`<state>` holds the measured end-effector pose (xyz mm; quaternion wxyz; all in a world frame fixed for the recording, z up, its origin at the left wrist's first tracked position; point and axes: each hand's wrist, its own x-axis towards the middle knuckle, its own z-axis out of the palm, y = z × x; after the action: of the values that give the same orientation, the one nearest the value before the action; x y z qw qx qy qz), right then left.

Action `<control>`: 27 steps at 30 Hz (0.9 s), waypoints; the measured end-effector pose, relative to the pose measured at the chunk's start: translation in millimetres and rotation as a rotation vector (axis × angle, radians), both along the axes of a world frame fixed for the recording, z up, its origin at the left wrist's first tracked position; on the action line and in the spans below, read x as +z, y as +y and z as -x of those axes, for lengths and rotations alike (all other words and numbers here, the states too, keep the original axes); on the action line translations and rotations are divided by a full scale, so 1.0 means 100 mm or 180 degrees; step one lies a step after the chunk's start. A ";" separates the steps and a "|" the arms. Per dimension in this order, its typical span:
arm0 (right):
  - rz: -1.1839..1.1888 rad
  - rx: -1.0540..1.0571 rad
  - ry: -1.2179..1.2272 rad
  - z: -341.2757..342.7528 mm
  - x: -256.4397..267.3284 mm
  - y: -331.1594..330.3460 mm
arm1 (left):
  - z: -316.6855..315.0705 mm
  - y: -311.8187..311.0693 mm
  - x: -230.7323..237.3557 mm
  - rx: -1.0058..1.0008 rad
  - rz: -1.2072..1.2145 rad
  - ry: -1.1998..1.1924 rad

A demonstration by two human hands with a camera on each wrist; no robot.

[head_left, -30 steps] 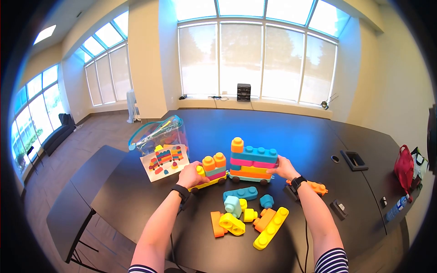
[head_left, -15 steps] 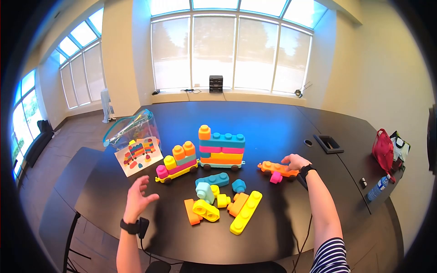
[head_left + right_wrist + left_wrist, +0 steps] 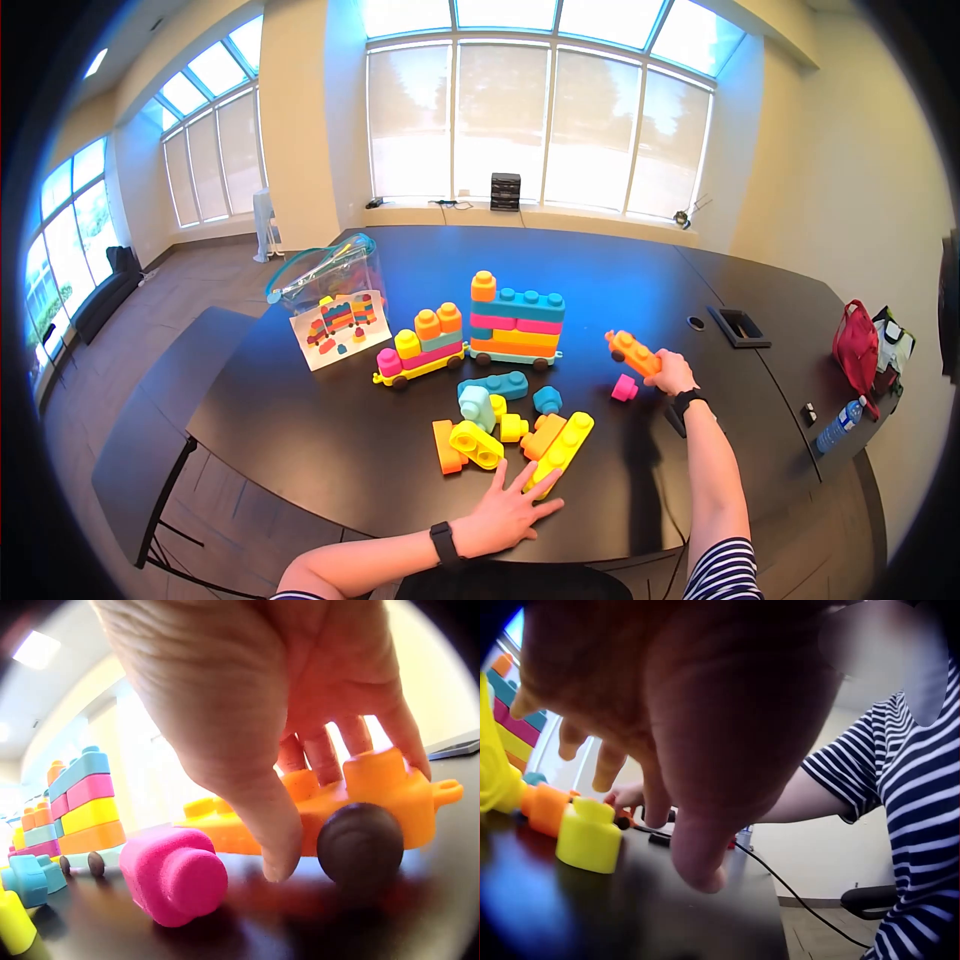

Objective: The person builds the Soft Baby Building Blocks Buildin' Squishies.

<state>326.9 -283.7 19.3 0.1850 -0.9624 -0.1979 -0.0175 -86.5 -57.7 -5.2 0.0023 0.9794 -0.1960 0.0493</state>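
My right hand [image 3: 674, 374] holds an orange wheeled wagon base [image 3: 634, 352] by its near end; in the right wrist view the thumb lies along its side by a dark wheel [image 3: 360, 844]. A pink block [image 3: 625, 388] lies on the table beside it. With fingers spread, my left hand [image 3: 505, 515] is at the near end of a long yellow block [image 3: 568, 445], its fingertips overlapping that block in the head view. Around there lie an orange block [image 3: 543, 437], a small yellow block [image 3: 514, 428], a light blue block [image 3: 477, 406] and several others.
Farther back stand a yellow wagon [image 3: 425, 366] with blocks and a taller stacked wagon [image 3: 515, 325]. A picture card [image 3: 342, 330] leans against a clear bag [image 3: 340, 275] at the left. A water bottle [image 3: 842, 425] and a red bag [image 3: 856, 345] are at the right; a cable [image 3: 672, 510] crosses the near edge.
My left hand has moved right, from left of the blocks to the long yellow block. The right hand has taken hold of the orange wagon base and turned it.
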 end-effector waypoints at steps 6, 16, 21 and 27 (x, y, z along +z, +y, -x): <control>-0.1249 0.0730 0.0392 0.64 0.42 -0.30 | -0.14 0.17 0.10 0.0338 -0.0378 0.0091; -0.0048 0.2794 0.1232 2.10 0.45 -0.25 | -0.21 0.69 0.39 0.0427 0.0809 -0.0394; 0.0406 0.2760 0.0642 2.54 0.16 0.04 | -0.05 1.13 0.64 0.1331 0.1384 -0.1449; 0.0435 0.2650 -0.0080 2.65 0.06 0.24 | 0.18 1.58 0.58 0.1920 0.1815 -0.1360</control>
<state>62.1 -259.8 25.8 0.1096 -0.8101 -0.5728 0.0601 -104.9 100.1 52.5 0.2166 0.9208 0.1229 0.3003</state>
